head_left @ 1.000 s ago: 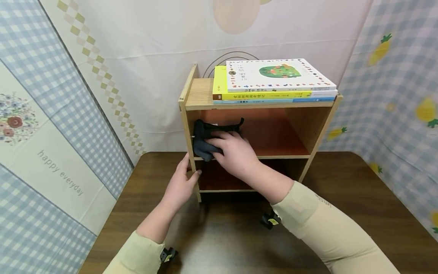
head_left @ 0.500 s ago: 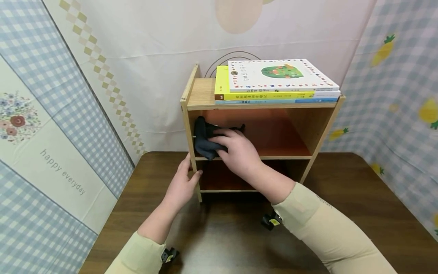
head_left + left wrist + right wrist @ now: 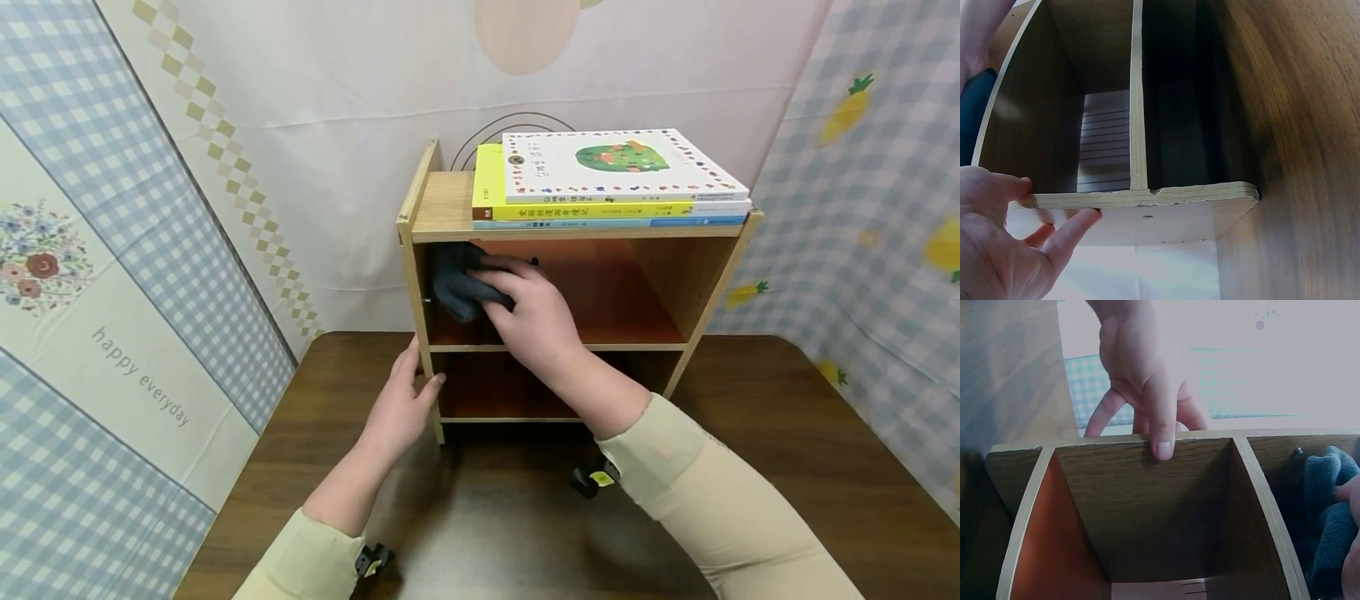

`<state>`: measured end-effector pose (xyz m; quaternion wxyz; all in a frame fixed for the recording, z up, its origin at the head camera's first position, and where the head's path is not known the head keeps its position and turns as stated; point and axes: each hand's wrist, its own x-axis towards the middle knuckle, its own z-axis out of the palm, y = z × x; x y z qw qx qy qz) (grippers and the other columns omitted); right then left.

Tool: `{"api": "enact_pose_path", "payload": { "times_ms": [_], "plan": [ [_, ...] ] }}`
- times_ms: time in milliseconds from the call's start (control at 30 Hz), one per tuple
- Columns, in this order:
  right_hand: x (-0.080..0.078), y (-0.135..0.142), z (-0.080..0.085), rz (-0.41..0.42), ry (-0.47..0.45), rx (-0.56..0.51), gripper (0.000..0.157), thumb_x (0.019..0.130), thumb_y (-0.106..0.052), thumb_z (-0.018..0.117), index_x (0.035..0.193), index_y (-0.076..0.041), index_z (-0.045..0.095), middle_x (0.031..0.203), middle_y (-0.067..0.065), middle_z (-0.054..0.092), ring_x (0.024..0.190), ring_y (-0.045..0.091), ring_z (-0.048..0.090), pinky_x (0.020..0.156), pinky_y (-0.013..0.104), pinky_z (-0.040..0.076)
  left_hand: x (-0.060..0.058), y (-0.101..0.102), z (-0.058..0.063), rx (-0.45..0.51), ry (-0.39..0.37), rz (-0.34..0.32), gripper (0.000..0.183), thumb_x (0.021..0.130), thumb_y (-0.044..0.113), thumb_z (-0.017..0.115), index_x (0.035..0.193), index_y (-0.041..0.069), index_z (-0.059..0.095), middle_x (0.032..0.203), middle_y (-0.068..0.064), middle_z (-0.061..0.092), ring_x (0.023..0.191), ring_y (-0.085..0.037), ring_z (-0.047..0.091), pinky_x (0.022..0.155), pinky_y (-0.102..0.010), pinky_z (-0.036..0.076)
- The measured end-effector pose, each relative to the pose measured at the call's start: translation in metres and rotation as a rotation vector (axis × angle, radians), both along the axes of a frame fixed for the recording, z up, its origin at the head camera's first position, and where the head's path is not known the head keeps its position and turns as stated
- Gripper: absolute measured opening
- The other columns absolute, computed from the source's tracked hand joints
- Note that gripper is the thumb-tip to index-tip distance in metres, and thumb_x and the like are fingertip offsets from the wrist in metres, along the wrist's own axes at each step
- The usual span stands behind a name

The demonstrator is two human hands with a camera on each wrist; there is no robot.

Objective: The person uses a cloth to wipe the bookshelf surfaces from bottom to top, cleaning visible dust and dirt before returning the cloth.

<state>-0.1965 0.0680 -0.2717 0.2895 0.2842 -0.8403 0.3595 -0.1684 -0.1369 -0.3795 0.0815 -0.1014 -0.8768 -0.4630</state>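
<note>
A small wooden bookshelf stands on the table. My left hand holds its left side panel, thumb on the front edge and fingers on the outer face; the left wrist view shows this hand from close by. Inside the upper compartment my right hand grips a dark blue cloth, bunched near the left wall. Part of that cloth shows at the right edge of the right wrist view. The deeper part of the cloth is hidden behind the fingers.
Several books lie stacked on the shelf's top board. Around the bookshelf spreads a dark wooden table. A patterned curtain hangs behind and at both sides.
My right hand has moved the cloth upward and slightly right, off the middle board's front edge toward the compartment's upper left. The left hand keeps its place on the side panel.
</note>
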Motion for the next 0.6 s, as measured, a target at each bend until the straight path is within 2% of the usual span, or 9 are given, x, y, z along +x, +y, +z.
{"api": "enact_pose_path", "payload": {
  "times_ms": [233, 500, 600],
  "plan": [
    [-0.003, -0.005, 0.003, 0.044, -0.02, -0.129, 0.026, 0.093, -0.008, 0.069, 0.118, -0.01, 0.073, 0.129, 0.005, 0.063, 0.118, 0.019, 0.058, 0.095, 0.038, 0.048, 0.0, 0.0, 0.0, -0.003, -0.007, 0.009, 0.072, 0.102, 0.026, 0.056, 0.158, 0.037, 0.012, 0.153, -0.007, 0.033, 0.126, -0.025, 0.048, 0.099, -0.05, 0.044],
    [-0.003, -0.015, 0.009, 0.042, -0.048, -0.203, 0.025, 0.093, -0.01, 0.068, 0.118, -0.011, 0.073, 0.124, 0.004, 0.064, 0.113, 0.018, 0.058, 0.093, 0.038, 0.047, 0.0, 0.0, 0.001, -0.011, -0.012, 0.012, 0.073, 0.103, 0.026, 0.055, 0.158, 0.039, 0.009, 0.153, -0.006, 0.033, 0.124, -0.025, 0.049, 0.095, -0.049, 0.046],
    [-0.002, -0.02, 0.012, 0.047, -0.075, -0.239, 0.025, 0.094, -0.011, 0.068, 0.118, -0.012, 0.073, 0.121, 0.004, 0.064, 0.107, 0.018, 0.058, 0.088, 0.037, 0.048, 0.001, 0.0, 0.001, -0.012, -0.01, 0.006, 0.073, 0.103, 0.027, 0.054, 0.158, 0.038, 0.008, 0.153, -0.006, 0.033, 0.124, -0.025, 0.049, 0.094, -0.048, 0.046]
  ]
}}
